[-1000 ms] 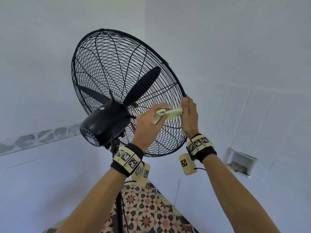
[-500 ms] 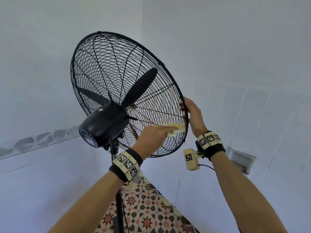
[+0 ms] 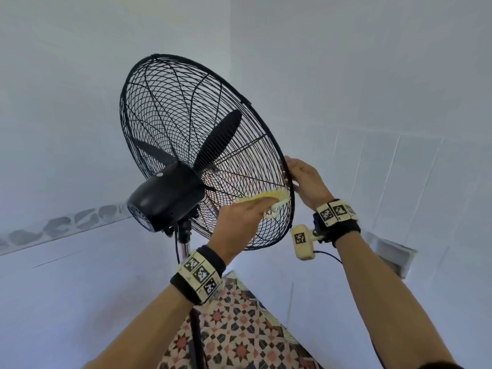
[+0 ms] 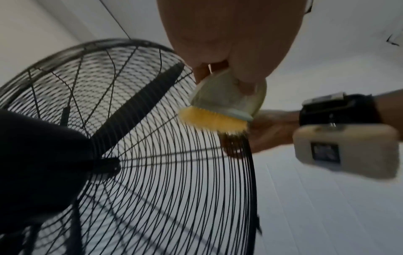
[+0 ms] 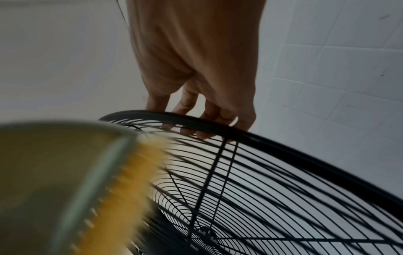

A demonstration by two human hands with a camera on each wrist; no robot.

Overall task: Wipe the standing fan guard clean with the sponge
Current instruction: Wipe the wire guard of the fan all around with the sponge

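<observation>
The black wire fan guard (image 3: 186, 115) tilts up and to the right, seen from behind. My left hand (image 3: 239, 217) grips the sponge (image 3: 274, 194), a yellow scrubbing face on a pale plastic back, and presses it against the lower right of the guard. In the left wrist view my left hand (image 4: 229, 43) pinches the sponge (image 4: 216, 119) on the guard (image 4: 174, 172) wires near the rim. My right hand (image 3: 306, 179) holds the guard's right rim just above the sponge. Its fingers (image 5: 218, 113) curl over the guard rim (image 5: 283, 146), with the blurred sponge (image 5: 135, 172) close by.
The black motor housing (image 3: 165, 195) sits left of my left hand, above the pole (image 3: 183, 246). Dark blades (image 3: 218, 139) stand still inside the guard. White walls close in on both sides, with a wall recess (image 3: 391, 257) at the right. Patterned floor tiles (image 3: 239, 328) lie below.
My left hand has carried the sponge downward along the guard toward its lower right rim. The right hand has kept its hold on the rim.
</observation>
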